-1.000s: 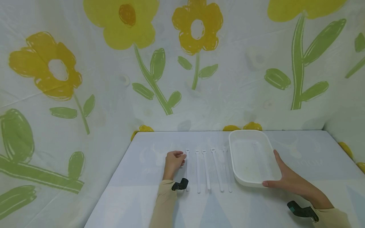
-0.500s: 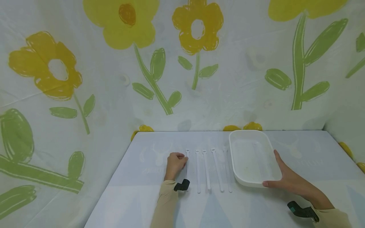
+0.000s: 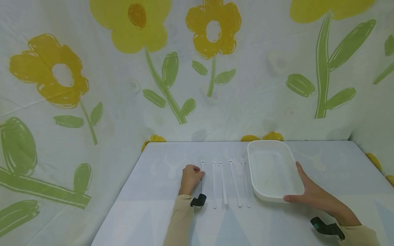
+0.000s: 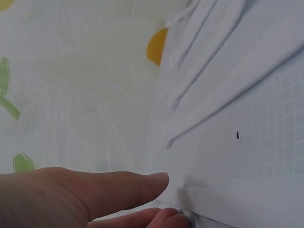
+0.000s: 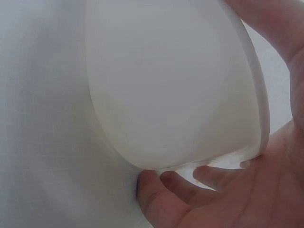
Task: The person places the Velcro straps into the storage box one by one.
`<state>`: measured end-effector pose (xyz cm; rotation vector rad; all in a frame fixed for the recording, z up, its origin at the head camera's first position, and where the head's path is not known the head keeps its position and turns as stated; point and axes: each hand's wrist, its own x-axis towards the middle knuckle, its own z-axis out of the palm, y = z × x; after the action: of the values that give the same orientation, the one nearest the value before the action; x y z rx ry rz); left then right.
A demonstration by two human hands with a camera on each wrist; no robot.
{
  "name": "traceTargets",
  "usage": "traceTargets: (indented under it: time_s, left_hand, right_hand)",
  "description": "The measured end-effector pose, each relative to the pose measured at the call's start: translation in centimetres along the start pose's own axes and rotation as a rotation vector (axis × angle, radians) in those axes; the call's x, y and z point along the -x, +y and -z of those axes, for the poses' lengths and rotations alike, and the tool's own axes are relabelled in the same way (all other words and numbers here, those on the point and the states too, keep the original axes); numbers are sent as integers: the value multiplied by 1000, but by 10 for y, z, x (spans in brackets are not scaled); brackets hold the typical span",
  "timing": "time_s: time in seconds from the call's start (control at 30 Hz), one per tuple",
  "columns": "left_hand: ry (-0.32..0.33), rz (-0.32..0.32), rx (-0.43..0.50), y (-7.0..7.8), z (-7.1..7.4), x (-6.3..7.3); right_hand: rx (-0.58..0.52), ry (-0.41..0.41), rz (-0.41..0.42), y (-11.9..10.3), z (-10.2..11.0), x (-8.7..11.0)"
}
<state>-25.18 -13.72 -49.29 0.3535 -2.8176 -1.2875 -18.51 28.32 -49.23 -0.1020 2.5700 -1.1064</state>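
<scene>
My left hand [image 3: 190,178] is at the leftmost of several slim white strips with small squared heads, its thumb and fingertips around the middle of that strip [image 3: 202,165]. In the left wrist view the thumb [image 4: 128,190] lies above the curled fingers [image 4: 166,219], right beside the strip [image 4: 237,202]; the exact contact is partly hidden. My right hand [image 3: 314,191] holds a white rectangular tub [image 3: 261,195] by its near right corner, thumb at the front and fingers along the right side. Inside the tub shows a faint long streak; I cannot tell what it is.
More white strips lie roughly parallel between left hand and tub: one [image 3: 214,186], a second [image 3: 223,184], a third [image 3: 235,184] and a fainter one [image 3: 246,184] close to the tub. They rest on a pale table [image 3: 144,218]. A flower-printed curtain [image 3: 246,112] stands behind.
My left hand has shifted slightly right and towards me, its thumb now over the leftmost strip. The tub, the right hand and the other strips stay as they were.
</scene>
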Motion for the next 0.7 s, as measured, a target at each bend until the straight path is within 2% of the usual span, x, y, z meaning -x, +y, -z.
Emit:
traceTargets:
  time_s: [0.27,0.47,0.7]
  left_hand:
    - [-19,-2,-57,4,-1,3]
    - [2,-50,-83,5,-1,5]
    - [13,-49,-89,7,-2,6]
  right_hand:
    - [5,-12,-14,-2,2,0]
    - [13,-10,-15,-5,3,2]
    - [13,-12,-20,-6,3,2]
